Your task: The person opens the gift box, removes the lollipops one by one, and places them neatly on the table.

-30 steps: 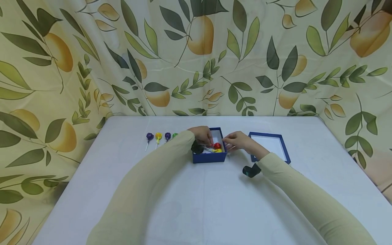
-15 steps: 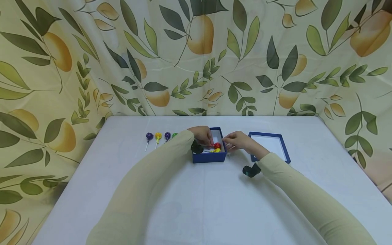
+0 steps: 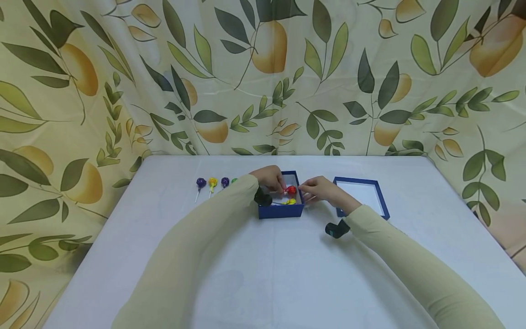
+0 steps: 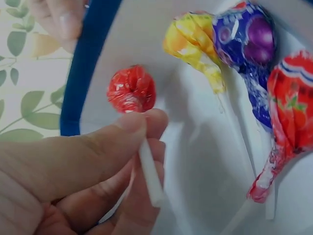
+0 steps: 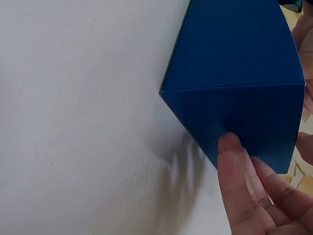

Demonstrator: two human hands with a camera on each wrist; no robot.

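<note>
Step in hand: handling a red pop (image 4: 129, 88) within the box (image 3: 281, 211); can't tell if it's going in or coming out. L grip (image 3: 269, 178) is pinched on its stick (image 4: 152, 178), thumb & finger just below the candy; pop sits near the box's R wall. R grip (image 3: 320, 188) holds nothing, fingers fairly straight w/ tips on that wall's outside, prob. steadying it. Also in box: yellow pop (image 4: 193, 41), purple pop (image 4: 244, 36), 2nd red pop (image 4: 293, 103). Lid (image 3: 382, 201) on tabletop (image 3: 246, 274) to the R, row of pops (image 3: 212, 183) to the L. Next move prob. calls for: if in, lay it beside yellow pop & let go; if out, lift clear of the rim.
</note>
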